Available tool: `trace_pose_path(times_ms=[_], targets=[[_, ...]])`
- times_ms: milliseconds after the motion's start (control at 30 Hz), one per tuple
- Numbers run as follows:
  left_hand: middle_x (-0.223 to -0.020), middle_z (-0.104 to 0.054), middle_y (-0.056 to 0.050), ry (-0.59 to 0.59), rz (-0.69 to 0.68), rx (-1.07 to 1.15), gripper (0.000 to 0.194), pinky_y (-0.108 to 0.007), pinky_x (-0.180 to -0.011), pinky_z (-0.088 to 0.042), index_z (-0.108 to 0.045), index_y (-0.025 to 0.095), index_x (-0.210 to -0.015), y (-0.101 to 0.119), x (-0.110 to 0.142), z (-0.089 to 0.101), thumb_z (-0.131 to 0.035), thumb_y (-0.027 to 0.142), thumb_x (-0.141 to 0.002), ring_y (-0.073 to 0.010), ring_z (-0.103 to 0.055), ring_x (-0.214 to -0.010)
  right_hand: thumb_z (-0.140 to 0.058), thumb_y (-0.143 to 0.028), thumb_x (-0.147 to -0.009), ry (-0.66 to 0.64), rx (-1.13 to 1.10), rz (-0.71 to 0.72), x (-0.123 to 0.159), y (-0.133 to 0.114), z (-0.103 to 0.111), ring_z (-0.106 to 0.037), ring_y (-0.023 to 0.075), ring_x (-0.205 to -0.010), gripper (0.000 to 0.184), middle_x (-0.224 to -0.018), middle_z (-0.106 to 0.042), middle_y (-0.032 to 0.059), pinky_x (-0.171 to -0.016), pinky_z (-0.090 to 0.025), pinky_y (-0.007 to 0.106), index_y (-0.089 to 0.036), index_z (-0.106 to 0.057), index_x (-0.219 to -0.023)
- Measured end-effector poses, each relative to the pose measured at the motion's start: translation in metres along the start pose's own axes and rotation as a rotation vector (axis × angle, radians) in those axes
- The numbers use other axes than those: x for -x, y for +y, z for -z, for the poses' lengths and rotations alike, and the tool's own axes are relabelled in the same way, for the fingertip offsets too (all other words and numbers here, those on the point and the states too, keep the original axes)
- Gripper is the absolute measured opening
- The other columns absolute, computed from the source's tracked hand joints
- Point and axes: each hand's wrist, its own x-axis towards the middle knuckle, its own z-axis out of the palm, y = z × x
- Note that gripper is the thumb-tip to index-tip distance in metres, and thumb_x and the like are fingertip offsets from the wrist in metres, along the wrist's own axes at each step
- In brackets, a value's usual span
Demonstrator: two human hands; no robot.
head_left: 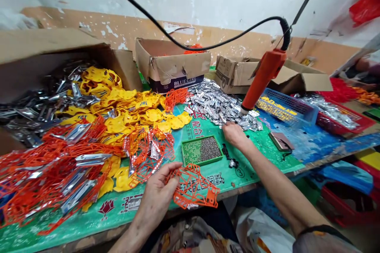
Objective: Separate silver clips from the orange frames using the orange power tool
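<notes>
My left hand is closed on the edge of an orange lattice-like plastic frame, held near the table's front edge. My right hand reaches to the near edge of a pile of small silvery metal-looking pieces. Its fingers are bent, and whether a piece is between them is hidden. Between the hands lies a green tray with many tiny metal screws heaped in its right half. An orange electric screwdriver hangs tip down above the pile, just beyond my right hand.
Yellow plastic parts and orange frames with silvery strips are heaped at left. Cardboard boxes line the wall. At right stand a blue basket, a red basket and a notebook. Small black parts lie beside the tray.
</notes>
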Motion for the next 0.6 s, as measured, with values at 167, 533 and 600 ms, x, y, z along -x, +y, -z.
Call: trace_pose_path(times_ms=[167,533,600], targets=[[-0.08,-0.067,-0.002,-0.021,0.035,0.016,0.036,-0.026,-0.063,-0.047,-0.062,0.016,-0.106,0.001,0.003,0.005,-0.061,0.03,-0.073,-0.0149,-0.059,-0.064,-0.053,-0.031,-0.089,0.121,-0.137,-0.089,0.008,-0.001,0.001,-0.058,0.0208,-0.101,0.03,-0.116,-0.057,0.0092,-0.084,-0.05,0.041,-0.014,-0.055,-0.115],[-0.082,-0.069,-0.003,-0.015,0.025,0.265,0.034,-0.026,-0.069,-0.05,-0.065,0.015,-0.095,0.003,0.007,-0.005,-0.074,0.029,-0.066,-0.0145,-0.063,-0.07,-0.054,-0.041,-0.085,0.03,-1.145,0.024,0.105,-0.081,0.036,-0.051,0.0098,-0.047,0.026,-0.058,-0.055,-0.0033,-0.044,-0.04,0.021,-0.016,-0.054,-0.094],[-0.079,-0.068,-0.002,0.015,0.038,0.27,0.034,-0.025,-0.067,-0.049,-0.064,0.015,-0.093,0.004,0.007,-0.007,-0.076,0.028,-0.064,-0.0137,-0.062,-0.068,-0.067,-0.04,-0.076,-0.072,-1.52,-0.012,0.12,-0.094,0.038,-0.053,0.0095,-0.051,0.027,-0.061,-0.057,-0.0032,-0.047,-0.042,0.021,-0.018,-0.055,-0.087]])
